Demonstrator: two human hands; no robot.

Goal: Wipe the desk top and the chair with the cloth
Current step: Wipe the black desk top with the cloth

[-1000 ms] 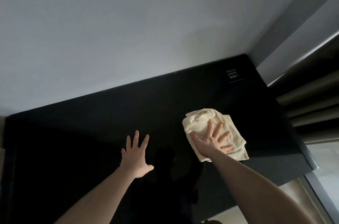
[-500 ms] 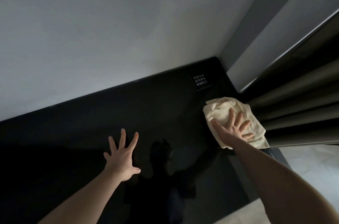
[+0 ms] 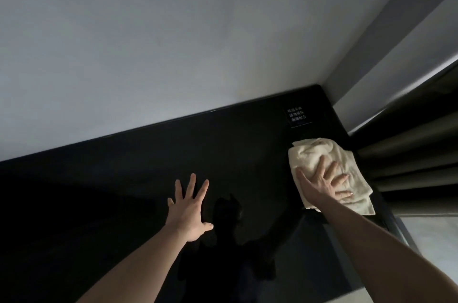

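Note:
A glossy black desk top [image 3: 128, 191] fills the lower half of the view and runs back to a pale wall. A crumpled cream cloth [image 3: 314, 155] lies near the desk's far right corner, close to its right edge. My right hand [image 3: 322, 185] presses flat on the cloth with fingers spread. My left hand [image 3: 189, 211] rests flat on the bare desk top near the middle, fingers spread, holding nothing. No chair is in view.
A small dark sign with white text [image 3: 297, 116] sits at the back right corner of the desk. Dark curtain folds [image 3: 411, 153] hang just beyond the right edge. Pale floor [image 3: 433, 240] shows at lower right.
My right hand has slid the cloth from the middle of the desk rightward to the right edge near the curtain. My left hand stays flat on the desk.

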